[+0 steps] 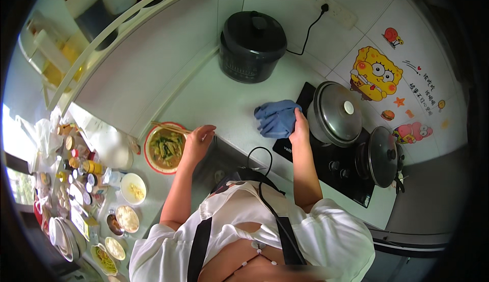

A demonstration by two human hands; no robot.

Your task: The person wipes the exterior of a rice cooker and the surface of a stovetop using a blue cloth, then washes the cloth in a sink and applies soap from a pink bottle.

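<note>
In my right hand (301, 125) is a crumpled blue cloth (276, 119), gripped at its right side over the counter, just left of the stove. My left hand (199, 140) hovers loosely curled at the counter's edge, with nothing visible in its fingers. Beside it, a red-rimmed white dish (148, 156) holds cooked green vegetables in brown sauce. A pair of wooden chopsticks (170, 127) lies across the dish's far rim, their right ends reaching behind my left hand. A lidded steel pot (333, 114) stands on the stove, close to my right hand.
The black stove (326, 162) also bears a dark pan with a glass lid (383, 157). A black electric cooker (252, 48) stands in the back corner, plugged into the wall. Bowls of food, including a white bowl (133, 189), and several bottles crowd the left counter. A bottle rack (117, 25) hangs above.
</note>
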